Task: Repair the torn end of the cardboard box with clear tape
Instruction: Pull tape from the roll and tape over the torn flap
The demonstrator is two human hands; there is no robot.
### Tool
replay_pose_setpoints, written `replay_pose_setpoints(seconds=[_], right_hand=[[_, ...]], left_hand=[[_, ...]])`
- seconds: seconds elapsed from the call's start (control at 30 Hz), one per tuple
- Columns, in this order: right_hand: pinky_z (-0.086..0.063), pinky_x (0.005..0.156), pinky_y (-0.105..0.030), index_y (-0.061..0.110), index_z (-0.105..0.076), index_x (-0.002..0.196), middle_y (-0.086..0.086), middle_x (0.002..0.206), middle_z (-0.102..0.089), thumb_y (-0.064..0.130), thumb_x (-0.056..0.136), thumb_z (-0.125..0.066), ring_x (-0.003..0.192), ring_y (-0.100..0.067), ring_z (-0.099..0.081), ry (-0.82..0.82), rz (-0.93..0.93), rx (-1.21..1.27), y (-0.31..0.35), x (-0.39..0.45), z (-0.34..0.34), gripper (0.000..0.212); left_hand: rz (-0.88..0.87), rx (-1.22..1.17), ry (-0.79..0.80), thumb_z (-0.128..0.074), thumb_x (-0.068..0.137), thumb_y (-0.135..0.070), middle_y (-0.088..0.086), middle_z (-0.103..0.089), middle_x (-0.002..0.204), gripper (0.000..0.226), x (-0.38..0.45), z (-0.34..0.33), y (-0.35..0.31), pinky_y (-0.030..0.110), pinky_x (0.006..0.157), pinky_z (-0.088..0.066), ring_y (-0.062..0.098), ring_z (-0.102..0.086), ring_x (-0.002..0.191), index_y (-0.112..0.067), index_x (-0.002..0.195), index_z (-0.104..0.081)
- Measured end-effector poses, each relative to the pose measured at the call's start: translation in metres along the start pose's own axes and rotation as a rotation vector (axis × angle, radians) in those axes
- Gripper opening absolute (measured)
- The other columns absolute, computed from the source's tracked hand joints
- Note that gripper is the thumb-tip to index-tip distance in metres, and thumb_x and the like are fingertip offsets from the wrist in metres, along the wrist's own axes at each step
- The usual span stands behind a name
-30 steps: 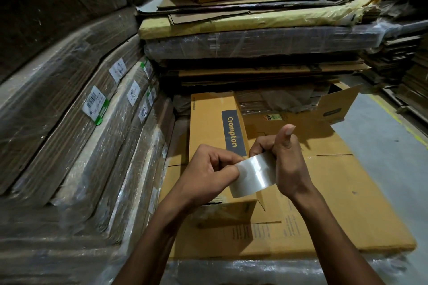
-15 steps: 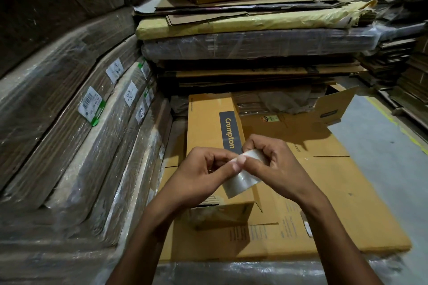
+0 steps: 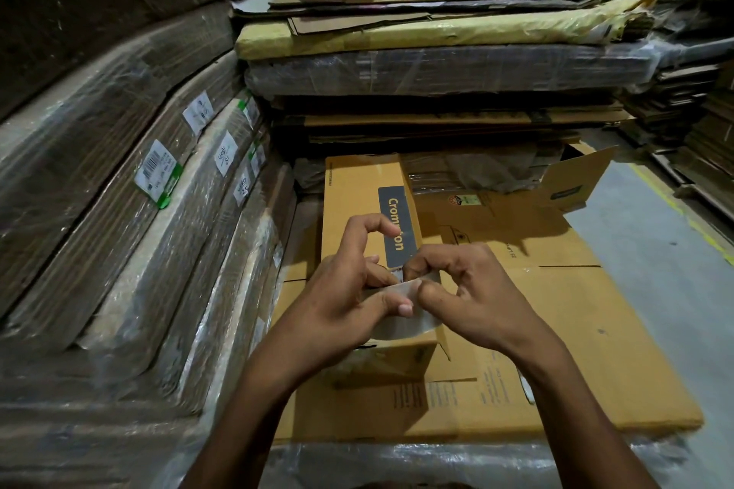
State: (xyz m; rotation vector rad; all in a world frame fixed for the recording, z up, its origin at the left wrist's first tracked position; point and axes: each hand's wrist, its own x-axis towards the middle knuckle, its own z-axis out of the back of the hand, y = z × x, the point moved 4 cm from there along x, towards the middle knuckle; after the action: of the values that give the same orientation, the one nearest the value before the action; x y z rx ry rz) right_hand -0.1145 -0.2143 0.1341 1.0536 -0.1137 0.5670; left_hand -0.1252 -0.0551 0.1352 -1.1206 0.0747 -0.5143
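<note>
Just above the near end of the flattened cardboard box [image 3: 516, 329], both hands pinch a short strip of clear tape [image 3: 405, 290] between them: the left hand [image 3: 341, 306] with thumb and fingers on its left edge, the right hand [image 3: 472, 290] on its right. To do this well, keep the strip taut and unfolded, centre it over the tear, then press outward. Plastic-wrapped cardboard bundles [image 3: 119, 210] lean at the left.

The cardboard box [image 3: 357, 187] is mustard yellow with a dark grey-blue label [image 3: 397, 226] bearing pale yellow lettering. The tape [image 3: 401, 324] is clear with a whitish sheen. The wrapped bundles [image 3: 119, 191] are brown under glossy film, with white-and-green stickers [image 3: 157, 173]. The floor [image 3: 651, 270] is grey with a yellow line [image 3: 675, 206].
</note>
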Motion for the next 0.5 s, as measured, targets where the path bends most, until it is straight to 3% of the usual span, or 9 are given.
replay_pose_setpoints(seconds=[0.1,0.27,0.5], right_hand=[[-0.05,0.057,-0.034,0.042,-0.063,0.078,0.019,0.074,-0.063,0.039,0.079,-0.05,0.074,-0.012,-0.061,0.0,0.013,-0.01,0.0002,0.0005,0.0008,0.014],[-0.051,0.058,-0.049,0.037,-0.067,0.083,0.014,0.08,-0.067,0.036,0.082,-0.053,0.077,-0.017,-0.064,-0.025,0.017,0.027,-0.0031,-0.0015,-0.0008,0.015],[-0.052,0.059,-0.048,0.039,-0.064,0.083,0.014,0.08,-0.066,0.035,0.082,-0.053,0.078,-0.014,-0.063,-0.047,0.045,0.045,-0.0027,-0.0006,-0.0014,0.012]], left_hand=[[-0.006,0.002,-0.023,-0.074,0.082,-0.016,-0.003,-0.078,0.083,0.067,-0.0007,0.0005,0.0001,0.041,0.118,-0.035,0.011,-0.073,0.094,-0.046,0.122,-0.029],[0.003,-0.031,-0.035,-0.074,0.084,-0.016,-0.002,-0.079,0.084,0.064,0.0,0.0033,0.0008,0.043,0.119,-0.033,0.013,-0.072,0.099,-0.046,0.121,-0.03],[0.005,-0.033,-0.058,-0.074,0.083,-0.014,0.0,-0.078,0.083,0.063,-0.0012,0.0035,-0.0024,0.042,0.119,-0.033,0.014,-0.072,0.096,-0.044,0.119,-0.032]])
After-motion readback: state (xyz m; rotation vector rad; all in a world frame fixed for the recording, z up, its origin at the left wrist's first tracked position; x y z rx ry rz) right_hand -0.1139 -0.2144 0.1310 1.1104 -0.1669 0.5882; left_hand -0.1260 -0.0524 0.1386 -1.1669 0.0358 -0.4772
